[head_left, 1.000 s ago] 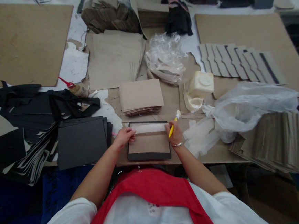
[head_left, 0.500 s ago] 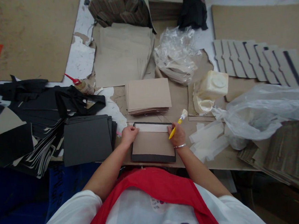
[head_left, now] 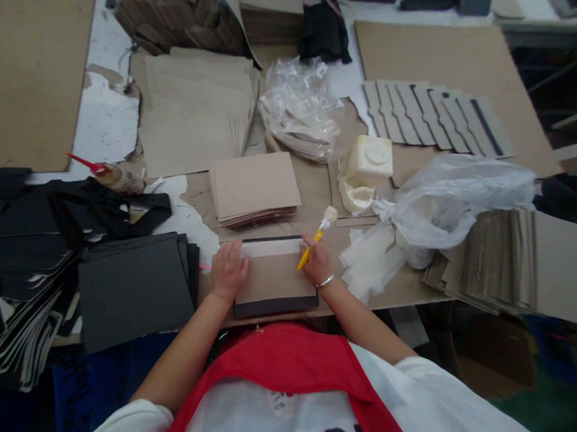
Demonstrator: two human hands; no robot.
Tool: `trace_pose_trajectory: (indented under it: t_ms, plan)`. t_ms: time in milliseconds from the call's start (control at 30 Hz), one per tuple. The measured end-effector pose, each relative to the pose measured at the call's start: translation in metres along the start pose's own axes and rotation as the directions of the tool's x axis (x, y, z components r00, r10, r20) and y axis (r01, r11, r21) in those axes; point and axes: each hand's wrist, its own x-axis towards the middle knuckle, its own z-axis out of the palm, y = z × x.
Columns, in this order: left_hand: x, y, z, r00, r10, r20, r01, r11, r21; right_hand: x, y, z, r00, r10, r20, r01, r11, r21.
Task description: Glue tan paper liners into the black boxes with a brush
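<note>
Panel of tan board with black edges and a white strip is set at the near edge of a crowded, brown-covered surface.

A yellow-handled brush is held in the closed grip of the right hand; the panel's upper left is covered by the left hand, whose grip cannot be made out. Dark shelving is seen at right. Dark lettering on the red-and-white garment is cut off; writing on blue material cannot be read.
</note>
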Motion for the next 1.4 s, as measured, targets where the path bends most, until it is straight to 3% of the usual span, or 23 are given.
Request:
trace_pose_trajectory:
  t_ms: [67,133,200,300,467,533,600,633,700,767,867,1033,1100,1233,1400]
  plan:
    - [-0.005,0.013,0.011,0.973,0.214,0.089,-0.216,0.976,0.008,-0.002,-0.02,0.009,0.982,-0.179,0.063,0.172,0.98,0.101]
    - [-0.009,0.019,0.022,0.929,0.313,0.196,-0.323,0.946,0.021,-0.005,-0.036,0.018,0.946,-0.293,0.139,0.269,0.948,0.17]
    - [-0.012,0.015,0.029,0.919,0.303,0.251,-0.327,0.943,0.057,-0.01,-0.039,0.022,0.935,-0.285,0.21,0.252,0.953,0.168]
    - [-0.02,-0.002,0.026,0.944,0.228,0.239,-0.259,0.959,0.111,-0.022,-0.02,0.016,0.956,-0.146,0.255,0.128,0.988,0.088]
    - [-0.048,-0.03,-0.016,0.988,0.107,0.116,-0.119,0.988,0.102,-0.043,0.017,-0.014,0.99,-0.02,0.138,0.021,1.0,-0.005]
    - [-0.06,-0.045,-0.04,0.998,0.056,0.016,-0.057,0.996,0.073,-0.045,0.019,-0.022,0.998,-0.03,0.061,0.029,0.999,0.026]
    - [-0.07,-0.07,-0.064,0.989,-0.072,-0.131,0.082,0.994,0.076,-0.043,0.013,-0.025,0.997,-0.082,-0.004,0.082,0.993,0.084]
    - [-0.074,-0.087,-0.075,0.963,-0.165,-0.213,0.188,0.978,0.091,-0.04,0.007,-0.025,0.993,-0.114,-0.031,0.117,0.986,0.119]
    - [-0.081,-0.125,-0.096,0.869,-0.367,-0.332,0.424,0.898,0.116,-0.034,-0.011,-0.023,0.982,-0.174,-0.07,0.185,0.964,0.191]
    - [-0.087,-0.159,-0.113,0.777,-0.537,-0.328,0.597,0.793,0.117,-0.03,-0.036,-0.02,0.968,-0.241,-0.073,0.252,0.932,0.261]
    - [-0.092,-0.191,-0.127,0.721,-0.664,-0.198,0.689,0.715,0.116,-0.029,-0.076,-0.014,0.945,-0.326,-0.031,0.316,0.882,0.349]
    - [-0.095,-0.204,-0.136,0.626,-0.763,-0.162,0.78,0.616,0.114,-0.028,-0.132,0.005,0.916,-0.396,0.062,0.314,0.804,0.505]
    - [-0.096,-0.208,-0.137,0.609,-0.781,-0.139,0.794,0.601,0.098,-0.025,-0.151,0.013,0.908,-0.401,0.123,0.272,0.786,0.555]
    - [-0.098,-0.214,-0.134,0.618,-0.766,-0.177,0.782,0.621,0.042,-0.016,-0.185,0.031,0.887,-0.378,0.263,0.167,0.797,0.581]
    - [-0.102,-0.218,-0.132,0.584,-0.757,-0.294,0.771,0.63,-0.091,-0.004,-0.218,0.046,0.794,-0.342,0.502,0.061,0.867,0.494]
